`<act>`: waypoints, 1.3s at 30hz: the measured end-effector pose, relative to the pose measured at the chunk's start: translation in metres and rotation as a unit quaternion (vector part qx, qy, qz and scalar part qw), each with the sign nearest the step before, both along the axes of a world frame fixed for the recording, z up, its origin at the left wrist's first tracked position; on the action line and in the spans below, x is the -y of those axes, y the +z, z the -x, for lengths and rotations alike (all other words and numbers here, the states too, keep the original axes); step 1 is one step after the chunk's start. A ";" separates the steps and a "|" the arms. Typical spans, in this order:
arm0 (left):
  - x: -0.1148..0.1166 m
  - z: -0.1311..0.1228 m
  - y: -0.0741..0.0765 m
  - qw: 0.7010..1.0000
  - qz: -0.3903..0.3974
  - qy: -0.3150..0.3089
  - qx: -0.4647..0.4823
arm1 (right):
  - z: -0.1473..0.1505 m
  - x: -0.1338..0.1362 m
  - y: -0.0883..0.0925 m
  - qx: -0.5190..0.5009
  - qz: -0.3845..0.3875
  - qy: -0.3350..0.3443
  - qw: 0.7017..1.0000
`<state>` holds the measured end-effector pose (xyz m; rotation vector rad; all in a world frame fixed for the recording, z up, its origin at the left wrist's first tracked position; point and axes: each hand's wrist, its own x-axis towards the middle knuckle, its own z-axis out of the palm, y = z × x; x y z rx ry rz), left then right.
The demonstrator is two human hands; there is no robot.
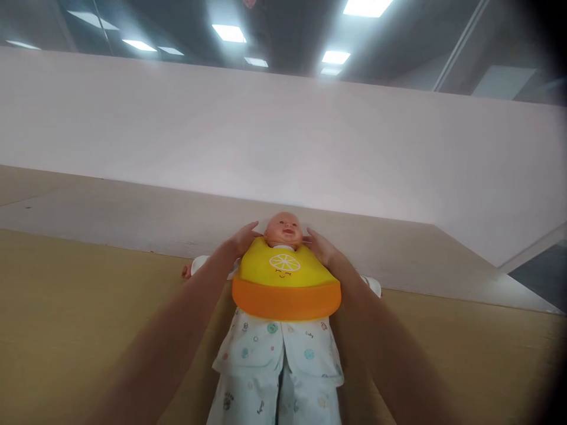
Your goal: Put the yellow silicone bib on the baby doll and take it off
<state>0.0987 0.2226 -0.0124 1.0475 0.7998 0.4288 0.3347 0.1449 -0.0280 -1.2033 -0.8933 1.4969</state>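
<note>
A baby doll (286,226) lies on its back, its head away from me and its arms spread out to both sides. It wears a white printed outfit (305,351). Over its chest is a yellow bib (261,265) with a citrus slice and a smiling face, and an orange catch pocket (286,300) along the bottom. My left hand (244,238) is at the left side of the doll's neck, fingers apart by the bib's upper edge. On the other side, my right hand (319,245) mirrors it with fingers stretched out. Some fingertips are hidden near the neck.
Under the doll is a tan wooden surface (88,289). A paler strip (133,206) runs behind it, up to a low white wall (266,136). Above that wall, glass (287,35) reflects ceiling lights. A dark gap (543,271) shows at the far right.
</note>
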 end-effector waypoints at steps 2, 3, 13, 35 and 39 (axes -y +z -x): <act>-0.003 -0.001 -0.003 1.000 0.021 0.003 0.003 | 0.000 -0.004 -0.002 -0.069 0.028 0.023 0.997; -0.004 -0.003 -0.004 1.000 0.024 0.013 0.002 | 0.000 -0.005 -0.002 -0.102 0.036 0.031 0.994; 0.007 -0.015 0.010 0.995 -0.028 0.016 0.099 | 0.001 0.012 0.008 -0.124 -0.026 -0.064 0.990; 0.182 0.025 0.040 0.982 -0.035 0.054 0.175 | 0.057 0.173 0.028 -0.155 -0.193 -0.105 0.963; 0.210 0.038 0.034 0.981 -0.002 0.043 0.187 | 0.071 0.204 0.023 -0.161 -0.170 -0.122 0.964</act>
